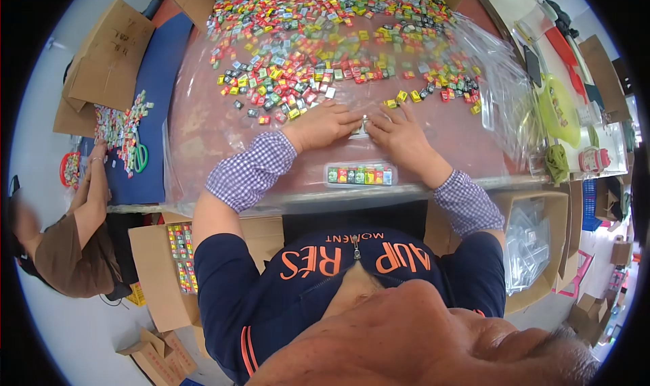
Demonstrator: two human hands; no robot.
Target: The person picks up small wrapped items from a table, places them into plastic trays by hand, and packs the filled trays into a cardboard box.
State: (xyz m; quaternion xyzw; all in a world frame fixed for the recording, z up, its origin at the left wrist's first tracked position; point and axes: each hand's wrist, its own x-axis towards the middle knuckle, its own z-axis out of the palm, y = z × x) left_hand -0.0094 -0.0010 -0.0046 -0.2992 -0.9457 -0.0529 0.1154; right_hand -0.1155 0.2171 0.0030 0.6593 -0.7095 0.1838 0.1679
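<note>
Evidently, the left hand (321, 125) lies palm-down, fingers loosely extended, its tips meeting small pieces (359, 128), perhaps to steady them; any grip is hidden. Just nearer the body, a clear case (359, 175) of coloured blocks sits, presumably within easy reach. The right hand (399, 137) mirrors the left, fingers partly spread, hold unclear.

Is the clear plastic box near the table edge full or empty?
Full: coloured pieces line the clear plastic box end to end.

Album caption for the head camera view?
Left hand and right hand nearly meet beside scattered colourful little blocks, with a clear case of them nearer the wearer.
</note>
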